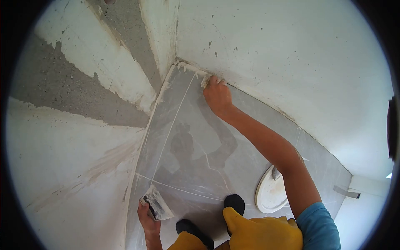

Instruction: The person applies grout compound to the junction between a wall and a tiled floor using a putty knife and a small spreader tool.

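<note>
My right hand (218, 96) is closed at the far edge of the grey tiled floor (196, 150), against the foot of the white wall (291, 54). Something whitish shows at its fingertips; its kind I cannot make out. Near the bottom left, my left hand (149, 217) grips a flat rectangular tool, like a putty knife (159, 204), smeared with white paste. A ragged band of white paste (186, 66) runs along the floor edge from the corner to my right hand. More paste lines the left edge.
A round white lid-like disc (271, 189) lies on the floor by my right arm, with a greyish object on it. Patchy grey and white plaster (79, 79) covers the left wall. My dark-shod feet (234, 203) stand on the tiles. A metal strip (346, 192) is at far right.
</note>
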### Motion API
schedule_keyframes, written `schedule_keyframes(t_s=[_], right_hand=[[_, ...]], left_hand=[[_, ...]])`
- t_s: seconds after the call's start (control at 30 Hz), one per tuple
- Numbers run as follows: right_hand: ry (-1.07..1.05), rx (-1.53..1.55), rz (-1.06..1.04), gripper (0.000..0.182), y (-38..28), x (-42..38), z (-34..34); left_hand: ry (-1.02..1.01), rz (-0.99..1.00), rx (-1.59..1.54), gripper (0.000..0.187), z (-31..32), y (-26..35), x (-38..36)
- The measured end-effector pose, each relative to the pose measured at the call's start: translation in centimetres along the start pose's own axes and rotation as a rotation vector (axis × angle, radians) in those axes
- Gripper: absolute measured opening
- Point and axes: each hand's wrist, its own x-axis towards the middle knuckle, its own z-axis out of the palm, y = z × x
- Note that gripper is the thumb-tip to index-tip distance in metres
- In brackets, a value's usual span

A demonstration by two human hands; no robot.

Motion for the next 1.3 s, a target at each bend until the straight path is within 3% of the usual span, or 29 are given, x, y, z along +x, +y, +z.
schedule_keyframes(t_s=[0.13,0.23,0.27,0.33,0.4,0.47,0.53,0.6,0.67,0.7,0.73,0.77,0.87,0.93,1.0,1.03,1.13,1.2,1.3], right_hand=[[0.053,-0.06,0.0,0.024,-2.0,1.4,3.6],[-0.117,-0.044,0.081,0.017,-2.3,2.1,3.1],[-0.139,0.118,0.053,0.018,-1.5,2.4,2.7],[-0.124,0.255,0.012,0.02,0.5,2.9,0.2],[-0.352,0.295,-0.15,0.023,2.3,1.1,-3.7],[-0.446,0.397,-0.178,0.025,2.3,-1.3,-6.8],[-0.347,0.603,-0.172,0.024,0.2,-5.7,-7.3],[-0.151,1.048,-0.211,0.029,-2.2,-11.6,-9.7],[0.135,1.35,-0.256,0.039,-5.3,-17.4,-13.6],[0.129,1.362,-0.259,0.039,-6.3,-19.7,-14.0],[0.232,1.201,-0.463,0.045,-6.9,-21.8,-14.2],[0.327,1.032,-0.658,0.052,-7.1,-23.5,-14.4],[0.307,0.893,-0.61,0.059,-5.4,-23.5,-11.6],[0.281,0.767,-0.614,0.049,-3.5,-23.7,-10.8],[0.222,0.951,-0.558,0.042,-2.3,-22.8,-12.4],[0.211,0.964,-0.575,0.042,-2.5,-22.3,-13.5],[0.214,1.006,-0.646,0.033,-2.8,-21.3,-15.7],[0.244,0.912,-0.843,0.031,-4.0,-20.7,-16.6],[0.232,0.837,-0.976,0.029,-4.1,-20.2,-16.0]], left_hand=[[0.043,-0.009,-0.043,0.039,0.9,0.1,0.5],[0.048,-0.026,-0.061,0.039,1.5,0.0,0.3],[0.031,-0.029,-0.061,0.038,1.5,0.1,0.5],[0.016,-0.015,-0.106,0.038,2.0,0.1,0.7],[-0.075,-0.063,-0.121,0.036,2.5,0.0,0.7],[-0.091,-0.075,-0.145,0.035,3.3,-0.2,0.7],[-0.096,-0.111,-0.14,0.035,3.6,-0.4,0.1],[-0.16,-0.272,-0.299,0.035,4.3,-1.1,-0.1],[-0.104,-0.291,-0.324,0.034,3.4,-3.1,0.5],[-0.203,-0.353,-0.416,0.032,2.3,-4.2,1.2],[-0.305,-0.415,-0.508,0.031,3.0,-3.2,0.8],[-0.111,-0.396,-0.39,0.029,4.4,-2.6,0.2],[-0.211,-0.351,-0.352,0.027,2.6,-1.9,0.8],[-0.088,-0.096,-0.095,0.023,5.8,0.9,-0.9],[-0.25,0.02,0.121,0.021,4.5,0.9,-0.4],[-0.227,0.016,0.116,0.021,4.4,1.1,-0.2],[-0.273,0.026,0.3,0.02,5.1,1.0,-0.2],[-0.267,0.194,0.43,0.019,5.2,0.2,0.1],[-0.169,0.301,0.397,0.018,3.2,-1.2,1.7]])
